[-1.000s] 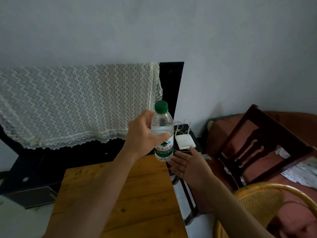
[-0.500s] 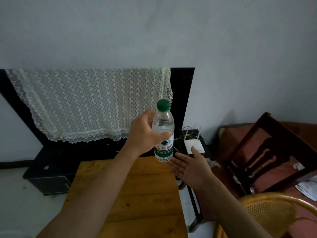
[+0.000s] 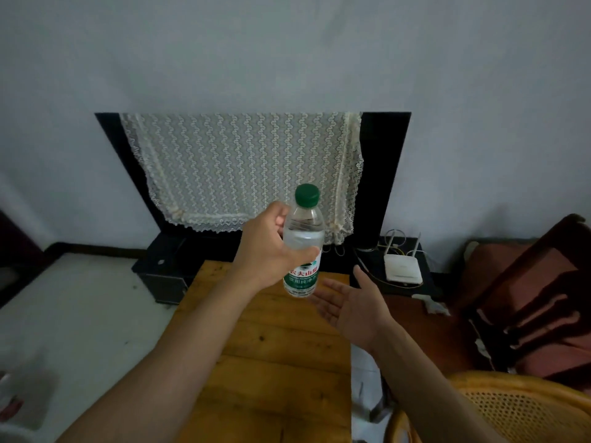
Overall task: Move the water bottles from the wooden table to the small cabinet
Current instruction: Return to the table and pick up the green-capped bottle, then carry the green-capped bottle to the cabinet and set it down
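A black television stands against the wall at twelve o'clock, half draped in a lace cloth. Below it, the wooden table runs toward six o'clock. At three o'clock sits a dark wooden chair. The left hand grips a water bottle upright, raised above the table's far end. The right hand lies palm-up with relaxed fingers, just beneath and beside the bottle at its four o'clock. A white router rests at two o'clock.
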Motion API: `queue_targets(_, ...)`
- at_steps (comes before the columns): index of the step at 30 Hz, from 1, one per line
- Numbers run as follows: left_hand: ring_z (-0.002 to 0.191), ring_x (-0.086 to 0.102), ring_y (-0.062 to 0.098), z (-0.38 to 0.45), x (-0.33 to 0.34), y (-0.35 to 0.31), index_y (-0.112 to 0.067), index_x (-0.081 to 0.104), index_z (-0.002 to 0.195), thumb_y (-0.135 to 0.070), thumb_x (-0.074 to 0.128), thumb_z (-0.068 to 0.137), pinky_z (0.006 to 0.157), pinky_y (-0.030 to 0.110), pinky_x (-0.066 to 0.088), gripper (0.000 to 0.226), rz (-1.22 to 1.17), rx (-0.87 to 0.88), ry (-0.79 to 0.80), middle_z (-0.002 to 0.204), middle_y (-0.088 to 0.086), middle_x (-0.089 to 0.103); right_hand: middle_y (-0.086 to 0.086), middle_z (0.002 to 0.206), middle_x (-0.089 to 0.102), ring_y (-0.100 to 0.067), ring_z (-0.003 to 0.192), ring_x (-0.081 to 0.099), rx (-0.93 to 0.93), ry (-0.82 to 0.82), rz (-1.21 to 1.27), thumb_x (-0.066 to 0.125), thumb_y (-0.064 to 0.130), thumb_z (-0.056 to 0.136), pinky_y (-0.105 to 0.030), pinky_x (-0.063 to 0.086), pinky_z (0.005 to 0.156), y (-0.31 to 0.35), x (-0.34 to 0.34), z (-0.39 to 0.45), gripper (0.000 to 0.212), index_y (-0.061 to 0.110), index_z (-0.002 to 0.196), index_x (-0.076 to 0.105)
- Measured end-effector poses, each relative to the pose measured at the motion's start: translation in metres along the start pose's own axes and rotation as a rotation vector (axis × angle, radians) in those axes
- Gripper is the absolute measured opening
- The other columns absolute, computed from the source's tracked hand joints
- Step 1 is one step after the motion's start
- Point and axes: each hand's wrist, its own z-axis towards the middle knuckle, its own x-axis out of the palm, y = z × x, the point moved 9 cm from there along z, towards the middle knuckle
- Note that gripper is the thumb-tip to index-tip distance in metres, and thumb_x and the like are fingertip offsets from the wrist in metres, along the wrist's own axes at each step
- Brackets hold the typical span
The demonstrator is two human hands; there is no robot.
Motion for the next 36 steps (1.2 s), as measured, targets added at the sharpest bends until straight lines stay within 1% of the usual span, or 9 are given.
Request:
queue_targets(4,0.079,0.058,-0.014,-0.027,-0.028,-0.002,-0.021,0.057,0.096,-0.023,0.089,0.064,0.064,0.004,0.044,0.045,0.046,-0.034,-0.070,0.087,-0.013,0.064,-0.022,0.114,0.069,-0.035,0.111,0.063,0.016,0.055,-0.076,0.038,0.061,0.095,-0.040,0.050,0.081,-0.016,0.021,-0.012,0.069,0.001,0.123,0.059)
queue_targets(8,0.080,0.060,-0.012,-0.053,-0.072,0.005,-0.017,0.059,0.098,-0.022,0.089,0.064,0.064,0.004,0.046,0.046,0.046,-0.074,-0.157,0.089,-0.011,0.068,-0.021,0.116,0.069,-0.034,0.113,0.063,0.051,0.136,-0.124,0.036,0.062,0.096,-0.041,0.048,0.095,-0.037,0.057,-0.023,0.070,0.003,0.127,0.056)
queue_targets(12,0.083,0.064,-0.006,-0.087,-0.121,0.026,-0.021,0.060,0.098,-0.020,0.089,0.063,0.067,0.009,0.050,0.045,0.037,-0.099,-0.253,0.092,-0.011,0.070,-0.021,0.109,0.072,-0.035,0.108,0.066,0.080,0.188,-0.184,0.039,0.062,0.095,-0.042,0.050,0.091,-0.071,0.101,-0.032,0.068,0.004,0.126,0.056)
queue_targets(17,0.086,0.067,-0.001,-0.146,-0.193,0.066,-0.026,0.061,0.102,-0.018,0.089,0.063,0.072,0.019,0.057,0.049,0.006,-0.174,-0.363,0.096,-0.011,0.071,-0.021,0.108,0.072,-0.035,0.107,0.066,0.121,0.235,-0.278,0.040,0.062,0.094,-0.044,0.050,0.096,-0.133,0.163,-0.050,0.068,0.003,0.125,0.057)
queue_targets(21,0.086,0.064,-0.006,-0.207,-0.258,0.082,-0.028,0.059,0.103,-0.021,0.089,0.063,0.070,0.013,0.053,0.050,0.023,-0.194,-0.474,0.094,-0.015,0.067,-0.023,0.110,0.071,-0.036,0.107,0.066,0.151,0.289,-0.350,0.041,0.062,0.094,-0.042,0.050,0.094,-0.195,0.220,-0.074,0.068,0.003,0.122,0.058)
queue_targets(24,0.084,0.064,-0.004,-0.252,-0.303,0.094,-0.026,0.059,0.106,-0.026,0.090,0.062,0.072,0.015,0.054,0.054,0.072,-0.211,-0.550,0.094,-0.015,0.066,-0.024,0.113,0.069,-0.036,0.108,0.065,0.187,0.336,-0.390,0.043,0.063,0.093,-0.041,0.051,0.090,-0.246,0.259,-0.089,0.068,0.003,0.120,0.058)
queue_targets(29,0.083,0.057,-0.007,-0.330,-0.367,0.111,-0.029,0.054,0.108,-0.034,0.089,0.063,0.066,0.007,0.042,0.057,0.214,-0.331,-0.657,0.093,-0.018,0.060,-0.025,0.118,0.066,-0.036,0.105,0.067,0.281,0.426,-0.497,0.046,0.061,0.092,-0.039,0.052,0.079,-0.327,0.314,-0.115,0.066,0.004,0.123,0.057)
queue_targets(32,0.090,0.059,0.001,-0.375,-0.404,0.120,-0.030,0.054,0.112,-0.036,0.089,0.064,0.073,0.012,0.044,0.060,0.261,-0.389,-0.739,0.102,-0.015,0.062,-0.025,0.116,0.067,-0.038,0.104,0.068,0.338,0.469,-0.552,0.048,0.058,0.093,-0.040,0.054,0.078,-0.370,0.345,-0.127,0.064,0.003,0.124,0.056)
queue_targets(36,0.094,0.065,0.004,-0.435,-0.445,0.131,-0.034,0.055,0.110,-0.035,0.089,0.062,0.085,0.035,0.058,0.059,0.270,-0.431,-0.868,0.102,-0.012,0.067,-0.027,0.114,0.066,-0.039,0.104,0.066,0.409,0.538,-0.651,0.049,0.057,0.093,-0.044,0.053,0.087,-0.429,0.385,-0.146,0.062,0.002,0.121,0.058)
